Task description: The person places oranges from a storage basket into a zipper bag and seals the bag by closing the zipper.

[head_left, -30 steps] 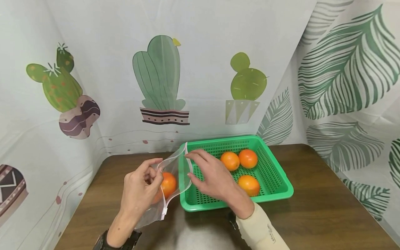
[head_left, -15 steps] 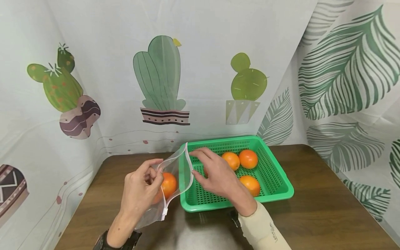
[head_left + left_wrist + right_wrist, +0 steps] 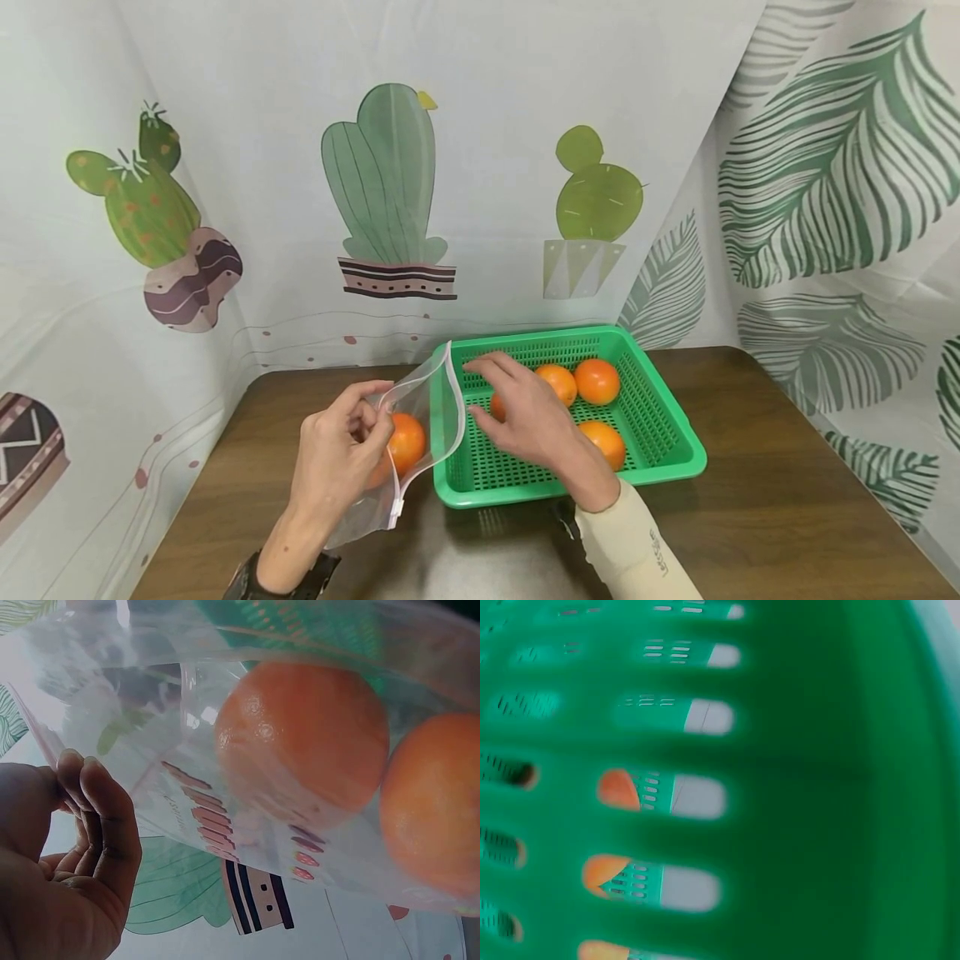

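My left hand [image 3: 337,450] pinches the rim of a clear zip bag [image 3: 438,417] between thumb and fingers. The bag's mouth gapes toward the basket, and its white slider hangs at the lower corner. Two oranges lie inside it; in the left wrist view one orange [image 3: 304,742] sits beside another orange [image 3: 439,806]. Over the green basket [image 3: 570,493] my right hand [image 3: 532,417] hovers with spread fingers, holding nothing, just right of the bag's mouth. Beneath it an orange [image 3: 497,407] is partly hidden. The right wrist view mostly shows the basket's slotted wall [image 3: 802,795].
The basket also holds an orange [image 3: 557,383] at the back, another orange [image 3: 597,382] beside it and an orange [image 3: 604,444] near the front wall. Basket and bag are over a brown wooden table [image 3: 765,467]. Behind hangs a printed curtain [image 3: 495,167].
My right hand has come away from the bag's rim and moved slightly right over the basket, baring part of an orange there. The left hand and bag stay put.
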The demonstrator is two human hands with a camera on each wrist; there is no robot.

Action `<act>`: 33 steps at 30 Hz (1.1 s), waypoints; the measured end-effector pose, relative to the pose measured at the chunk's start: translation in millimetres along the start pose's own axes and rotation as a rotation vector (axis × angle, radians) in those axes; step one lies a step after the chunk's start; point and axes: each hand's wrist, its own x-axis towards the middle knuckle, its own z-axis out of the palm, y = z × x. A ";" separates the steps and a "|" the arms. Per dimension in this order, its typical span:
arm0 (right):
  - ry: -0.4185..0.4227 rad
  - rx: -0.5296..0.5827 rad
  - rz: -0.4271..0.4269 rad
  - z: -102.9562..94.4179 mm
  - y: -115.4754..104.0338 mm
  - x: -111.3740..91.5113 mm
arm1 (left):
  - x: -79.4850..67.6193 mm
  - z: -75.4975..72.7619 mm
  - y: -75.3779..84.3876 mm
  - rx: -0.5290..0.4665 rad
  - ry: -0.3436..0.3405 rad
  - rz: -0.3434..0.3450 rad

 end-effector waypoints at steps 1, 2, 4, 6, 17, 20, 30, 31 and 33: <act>-0.002 -0.003 0.001 0.2 0.9 -0.2 | 0.0 0.1 0.0 0.001 0.000 0.000; -0.003 -0.002 0.001 0.5 1.8 -0.5 | 0.0 0.2 0.1 0.001 0.001 -0.001; -0.009 0.001 0.004 0.9 3.6 -0.8 | -0.1 0.5 0.4 0.002 0.000 -0.003; -0.013 0.002 0.008 1.5 5.5 -0.9 | 0.0 0.7 0.4 0.001 -0.001 -0.005; -0.039 0.004 0.041 6.8 14.3 -1.3 | 0.4 1.8 0.0 0.003 -0.006 0.003; -0.048 0.003 0.051 8.2 15.1 -1.9 | -0.3 1.6 -0.1 0.008 -0.008 0.004; -0.066 -0.018 0.059 9.6 18.6 -2.2 | -0.3 0.6 0.2 0.019 -0.007 0.011; -0.069 -0.022 0.062 9.1 19.1 -2.4 | 0.1 0.8 0.3 0.020 -0.007 0.012; -0.082 -0.028 0.070 8.2 19.7 -3.2 | 0.2 1.2 0.5 0.017 -0.006 0.011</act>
